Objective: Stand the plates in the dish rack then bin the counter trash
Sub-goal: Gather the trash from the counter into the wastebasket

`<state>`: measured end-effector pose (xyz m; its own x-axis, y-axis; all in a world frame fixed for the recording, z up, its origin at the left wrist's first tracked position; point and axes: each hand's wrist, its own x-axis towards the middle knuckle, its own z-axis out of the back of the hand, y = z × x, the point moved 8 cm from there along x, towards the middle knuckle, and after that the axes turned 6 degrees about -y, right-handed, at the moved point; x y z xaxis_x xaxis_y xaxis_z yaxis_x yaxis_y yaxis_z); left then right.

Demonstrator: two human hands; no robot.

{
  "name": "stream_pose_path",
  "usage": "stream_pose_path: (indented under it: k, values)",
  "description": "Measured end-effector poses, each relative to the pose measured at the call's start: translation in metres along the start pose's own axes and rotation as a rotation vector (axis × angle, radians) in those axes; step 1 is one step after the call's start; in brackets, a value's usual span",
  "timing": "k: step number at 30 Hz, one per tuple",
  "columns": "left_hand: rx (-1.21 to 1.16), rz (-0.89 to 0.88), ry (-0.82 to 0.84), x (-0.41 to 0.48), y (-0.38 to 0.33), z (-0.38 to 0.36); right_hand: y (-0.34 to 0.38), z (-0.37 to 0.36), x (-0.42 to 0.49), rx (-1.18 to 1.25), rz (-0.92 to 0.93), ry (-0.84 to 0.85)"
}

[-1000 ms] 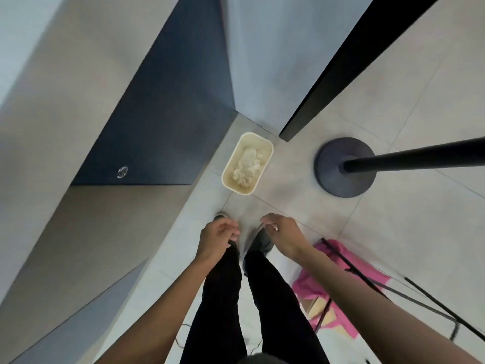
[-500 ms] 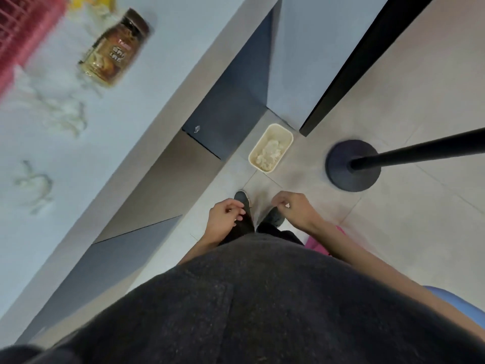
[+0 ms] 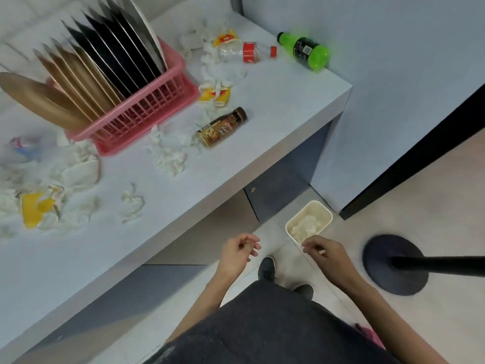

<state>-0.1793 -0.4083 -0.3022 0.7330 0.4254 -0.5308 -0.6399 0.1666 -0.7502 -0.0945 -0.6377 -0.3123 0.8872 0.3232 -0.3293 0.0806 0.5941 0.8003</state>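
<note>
Below, both hands, left point(image 3: 240, 252) and right point(image 3: 324, 254), hang loosely curled, each grip empty. Glossy plates point(image 3: 110, 61) stand in the slatted pink rack point(image 3: 147, 106); crumpled tissues point(image 3: 169, 156) litter the smooth worktop point(image 3: 275, 101); cream rectangular bin point(image 3: 309, 222) sits on the floor.

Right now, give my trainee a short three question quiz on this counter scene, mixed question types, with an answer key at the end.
1. True or false: the plates already stand upright in the pink dish rack.
2. Multiple choice: where is the bin? A, on the counter; B, on the floor below the counter's end; C, inside the dish rack.
3. Short answer: name the bottles lying on the counter by colour.

Key
1. True.
2. B; it already holds crumpled paper.
3. A green bottle, a clear bottle with a red cap, and a brown bottle. The left hand and right hand hold nothing.
</note>
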Motion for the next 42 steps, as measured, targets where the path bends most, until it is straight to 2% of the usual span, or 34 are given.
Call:
stream_pose_path:
  k: [8, 18, 22, 25, 29, 32, 37, 42]
  values:
    - [-0.006, -0.198, -0.111, -0.002, -0.055, 0.030, 0.044, 0.018, 0.013, 0.046, 0.084, -0.001]
    - [0.046, -0.475, -0.254, 0.029, -0.164, 0.071, 0.130, 0.047, 0.075, 0.028, 0.244, -0.005]
    - [0.191, -0.615, -0.326, 0.061, -0.212, 0.092, 0.163, 0.063, 0.113, 0.025, 0.279, -0.025]
    - [0.395, -0.718, -0.395, 0.100, -0.239, 0.103, 0.185, 0.078, 0.144, 0.024, 0.298, -0.063]
    - [0.617, -0.703, -0.362, 0.154, -0.258, 0.104, 0.208, 0.101, 0.195, -0.001, 0.300, -0.096]
    - [0.717, -0.663, -0.296, 0.181, -0.255, 0.101, 0.225, 0.126, 0.240, -0.041, 0.310, -0.182]
    - [0.757, -0.620, -0.244, 0.203, -0.241, 0.091, 0.255, 0.170, 0.324, -0.288, 0.366, -0.362]
    - [0.750, -0.655, -0.276, 0.207, -0.238, 0.090, 0.271, 0.179, 0.400, -0.778, 0.200, -0.386]
